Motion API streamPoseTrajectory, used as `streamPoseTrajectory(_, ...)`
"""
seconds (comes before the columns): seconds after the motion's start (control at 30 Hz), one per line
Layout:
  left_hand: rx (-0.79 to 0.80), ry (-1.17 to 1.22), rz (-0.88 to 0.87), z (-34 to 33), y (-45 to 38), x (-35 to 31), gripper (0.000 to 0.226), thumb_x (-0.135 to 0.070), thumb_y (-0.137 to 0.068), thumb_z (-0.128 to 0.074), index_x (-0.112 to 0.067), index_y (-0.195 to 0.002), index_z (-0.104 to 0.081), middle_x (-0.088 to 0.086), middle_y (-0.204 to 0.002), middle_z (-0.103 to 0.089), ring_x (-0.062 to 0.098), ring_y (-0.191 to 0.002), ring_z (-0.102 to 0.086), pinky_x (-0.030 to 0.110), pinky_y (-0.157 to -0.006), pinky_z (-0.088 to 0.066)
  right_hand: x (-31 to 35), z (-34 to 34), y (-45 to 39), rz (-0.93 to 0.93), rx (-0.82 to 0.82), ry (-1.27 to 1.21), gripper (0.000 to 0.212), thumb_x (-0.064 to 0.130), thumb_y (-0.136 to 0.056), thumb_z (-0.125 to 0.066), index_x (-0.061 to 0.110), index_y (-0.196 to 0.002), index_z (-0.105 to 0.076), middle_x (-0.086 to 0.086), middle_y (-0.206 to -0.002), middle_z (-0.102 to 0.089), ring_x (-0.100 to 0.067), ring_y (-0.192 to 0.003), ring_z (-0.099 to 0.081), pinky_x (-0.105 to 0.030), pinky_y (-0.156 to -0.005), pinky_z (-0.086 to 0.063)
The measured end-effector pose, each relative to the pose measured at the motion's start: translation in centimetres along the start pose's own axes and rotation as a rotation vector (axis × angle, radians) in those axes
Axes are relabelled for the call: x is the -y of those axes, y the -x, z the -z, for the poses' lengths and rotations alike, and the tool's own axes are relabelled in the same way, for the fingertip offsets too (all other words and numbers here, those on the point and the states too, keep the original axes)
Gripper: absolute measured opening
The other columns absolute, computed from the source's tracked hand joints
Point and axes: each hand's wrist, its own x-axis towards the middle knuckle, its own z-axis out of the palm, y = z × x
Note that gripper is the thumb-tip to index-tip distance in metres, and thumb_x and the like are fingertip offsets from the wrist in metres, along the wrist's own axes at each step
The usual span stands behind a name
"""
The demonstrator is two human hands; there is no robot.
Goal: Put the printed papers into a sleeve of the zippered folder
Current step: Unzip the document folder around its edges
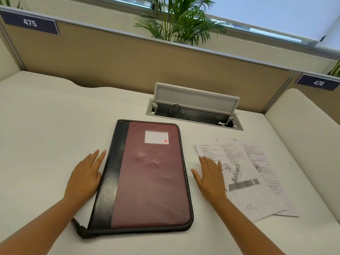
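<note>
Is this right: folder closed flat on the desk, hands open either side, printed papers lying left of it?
One error: the printed papers lie right of the folder, partly under the right hand, per the head view. Left hand open too; rest holds.

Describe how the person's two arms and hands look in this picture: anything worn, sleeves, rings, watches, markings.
Both arms are bare from the lower frame edge up to the fingers: no sleeve shows on either forearm. The left hand and the right hand wear no gloves, and no ring, watch, bracelet or marking shows on either. Fingernails look short and unpainted, though the picture is too soft to be sure.
</note>
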Motion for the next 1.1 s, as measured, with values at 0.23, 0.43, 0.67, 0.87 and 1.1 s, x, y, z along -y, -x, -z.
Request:
streamPoseTrajectory(0.23,0.062,0.027,0.019,0.0,-0.1,0.3,0.062,-0.001,-0.086,-0.051,-0.018,-0.141,-0.03,0.017,-0.139,-0.046,0.037,-0.129,-0.041,0.054,-0.105,-0.034,4.7,2.1,-10.6,0.11,-0.055,-0.064,0.048,0.032,-0.093,-0.05,0.015,-0.137,-0.041,-0.01,-0.14,-0.045,-0.025,-0.132,-0.037,-0.041,-0.117,-0.01)
streamPoseTrajectory(0.43,0.094,-0.008,0.02,0.3,0.0,0.1,0.055,-0.025,-0.088,-0.019,-0.031,-0.142,-0.024,0.01,-0.138,-0.049,0.035,-0.129,-0.041,0.051,-0.103,-0.034,9.4,1.5,-17.9,0.295,0.013,-0.031,0.041,0.012,-0.091,-0.054,0.018,-0.131,-0.049,-0.012,-0.126,-0.052,-0.029,-0.114,-0.046,-0.036,-0.093,-0.042)
streamPoseTrajectory(0.67,0.11,-0.027,-0.029,0.6,0.0,-0.1,0.053,-0.02,-0.088,-0.022,-0.031,-0.139,-0.028,0.009,-0.13,-0.057,0.036,-0.124,-0.047,0.049,-0.099,-0.036,17.1,-0.3,-22.7,0.353,0.305,-0.228,0.033,0.02,-0.097,-0.042,0.016,-0.129,-0.053,-0.018,-0.131,-0.05,-0.034,-0.124,-0.04,-0.043,-0.102,-0.035)
streamPoseTrajectory(0.87,0.13,-0.061,-0.013,0.8,-0.1,-0.2,0.051,-0.017,-0.09,-0.021,-0.031,-0.137,-0.037,0.004,-0.128,-0.059,0.032,-0.122,-0.05,0.049,-0.098,-0.037,22.9,-1.6,-23.9,0.454,0.471,-0.218,0.04,0.027,-0.1,-0.033,0.007,-0.13,-0.05,-0.017,-0.136,-0.049,-0.035,-0.124,-0.042,-0.04,-0.103,-0.029)
streamPoseTrajectory(1.1,0.11,-0.089,-0.014,1.2,-0.2,-0.4,0.062,-0.028,-0.097,0.006,-0.03,-0.133,-0.045,0.002,-0.126,-0.061,0.031,-0.121,-0.052,0.05,-0.096,-0.041,26.3,-3.0,-24.4,0.386,0.586,-0.245,0.04,0.03,-0.099,-0.036,0.003,-0.119,-0.057,-0.015,-0.128,-0.056,-0.031,-0.116,-0.05,-0.037,-0.098,-0.037)
